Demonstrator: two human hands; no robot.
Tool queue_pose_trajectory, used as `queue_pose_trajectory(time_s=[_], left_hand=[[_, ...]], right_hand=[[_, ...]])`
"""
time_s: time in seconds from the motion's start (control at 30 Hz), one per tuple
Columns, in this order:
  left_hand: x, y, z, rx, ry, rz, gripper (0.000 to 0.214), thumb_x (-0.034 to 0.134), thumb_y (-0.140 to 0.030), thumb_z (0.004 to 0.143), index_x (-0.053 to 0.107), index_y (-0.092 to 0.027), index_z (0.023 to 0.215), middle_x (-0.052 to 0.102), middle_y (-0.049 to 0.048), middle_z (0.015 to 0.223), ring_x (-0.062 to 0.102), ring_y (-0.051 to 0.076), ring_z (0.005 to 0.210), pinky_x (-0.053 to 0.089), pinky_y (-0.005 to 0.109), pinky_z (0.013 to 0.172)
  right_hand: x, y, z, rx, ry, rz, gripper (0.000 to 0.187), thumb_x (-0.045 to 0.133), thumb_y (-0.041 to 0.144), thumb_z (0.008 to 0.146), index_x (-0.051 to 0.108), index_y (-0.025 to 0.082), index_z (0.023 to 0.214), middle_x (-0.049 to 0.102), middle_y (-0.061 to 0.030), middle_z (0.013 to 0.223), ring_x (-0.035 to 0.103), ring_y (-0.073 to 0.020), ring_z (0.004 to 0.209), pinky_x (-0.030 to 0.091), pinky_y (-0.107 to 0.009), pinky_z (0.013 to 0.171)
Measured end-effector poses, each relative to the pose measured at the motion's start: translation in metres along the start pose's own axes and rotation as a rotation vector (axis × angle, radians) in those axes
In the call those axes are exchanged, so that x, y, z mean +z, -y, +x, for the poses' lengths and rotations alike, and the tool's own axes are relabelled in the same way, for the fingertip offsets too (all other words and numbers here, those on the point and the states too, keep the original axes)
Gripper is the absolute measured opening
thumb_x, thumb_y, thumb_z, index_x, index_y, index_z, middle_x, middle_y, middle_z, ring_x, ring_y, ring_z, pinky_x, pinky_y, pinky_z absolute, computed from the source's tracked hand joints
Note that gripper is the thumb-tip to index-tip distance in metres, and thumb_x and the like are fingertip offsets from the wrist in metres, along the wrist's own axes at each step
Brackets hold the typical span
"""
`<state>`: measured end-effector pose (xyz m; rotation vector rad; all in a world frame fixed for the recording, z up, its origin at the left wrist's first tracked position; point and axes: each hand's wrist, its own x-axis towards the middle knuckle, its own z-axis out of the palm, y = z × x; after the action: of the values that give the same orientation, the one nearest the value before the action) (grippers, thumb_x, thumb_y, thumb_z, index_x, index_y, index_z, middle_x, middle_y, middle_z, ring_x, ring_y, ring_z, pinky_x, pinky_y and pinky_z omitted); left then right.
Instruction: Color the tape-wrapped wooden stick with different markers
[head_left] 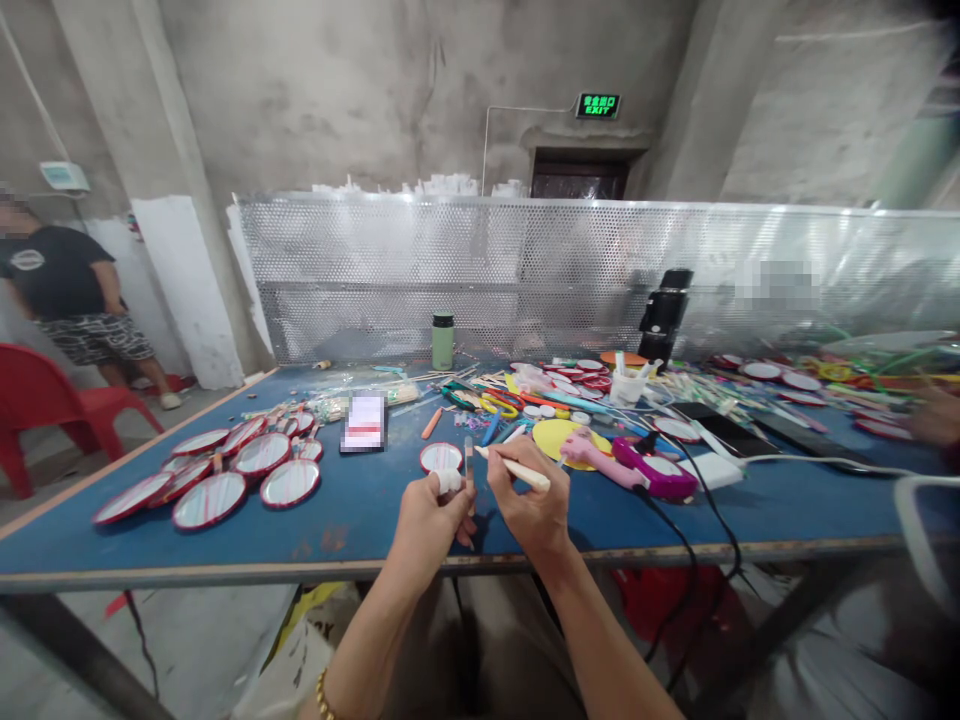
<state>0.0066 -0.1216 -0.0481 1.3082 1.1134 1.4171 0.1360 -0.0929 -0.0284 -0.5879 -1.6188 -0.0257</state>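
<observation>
My left hand (427, 525) is closed around a thin, flat, upright stick (469, 462), brownish with a darker top. Something white (448, 481) sits at its thumb and fingertips; I cannot tell if it is a wrapping or a held piece. Between the fingers of my right hand (534, 505) is a cream-coloured pen (522, 468), its tip pointing left, close to the stick. Whether the tip touches the stick is unclear. Just beyond my left hand lies a small round disc with a red rim (440, 456).
Several red-rimmed discs (209, 500) pile up at left, near a phone (364, 422). To the right lie a purple-and-pink glue gun (652, 470) with a black cord, and a yellow disc (551, 437). A green bottle (442, 342) stands behind. A person (67, 270) is at far left.
</observation>
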Motion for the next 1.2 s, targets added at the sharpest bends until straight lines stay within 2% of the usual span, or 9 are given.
queue_pose_trajectory(time_s=[0.53,0.73,1.03,1.2], left_hand=[[0.0001,0.0005,0.0001,0.003,0.004,-0.006,0.027,0.069,-0.038,0.072,0.058,-0.016,0.062,0.057,-0.0021,0.041,0.05,0.011,0.032,0.039,0.02,0.036],[0.0005,0.0013,0.001,0.002,-0.007,-0.004,0.026,0.07,-0.037,0.072,0.058,-0.015,0.062,0.057,-0.0022,0.041,0.05,0.011,0.032,0.04,0.019,0.035],[0.0004,0.0011,0.0007,0.009,-0.002,0.01,0.025,0.069,-0.035,0.072,0.057,-0.016,0.06,0.057,-0.002,0.041,0.051,0.011,0.033,0.04,0.019,0.036],[0.0009,0.001,0.0005,0.006,-0.011,0.016,0.023,0.068,-0.034,0.073,0.058,-0.016,0.063,0.057,-0.0027,0.041,0.05,0.011,0.032,0.039,0.019,0.035]], right_hand=[[0.0,0.0016,0.001,0.012,0.045,0.012,0.011,0.055,0.014,0.085,0.063,0.019,0.08,0.062,-0.0014,0.071,0.055,-0.0122,0.06,0.047,-0.026,0.058],[-0.0007,0.0,0.0,-0.013,-0.012,-0.002,0.01,0.057,0.012,0.083,0.063,0.019,0.081,0.061,-0.0012,0.07,0.056,-0.0129,0.061,0.047,-0.026,0.058],[0.0008,0.0019,0.0001,-0.002,0.082,0.029,0.01,0.054,0.013,0.085,0.062,0.02,0.083,0.062,-0.0014,0.073,0.054,-0.0115,0.059,0.048,-0.025,0.058],[-0.0001,0.0008,-0.0002,-0.007,-0.004,0.008,0.01,0.056,0.012,0.084,0.063,0.02,0.083,0.061,-0.001,0.071,0.054,-0.0119,0.059,0.046,-0.025,0.055]])
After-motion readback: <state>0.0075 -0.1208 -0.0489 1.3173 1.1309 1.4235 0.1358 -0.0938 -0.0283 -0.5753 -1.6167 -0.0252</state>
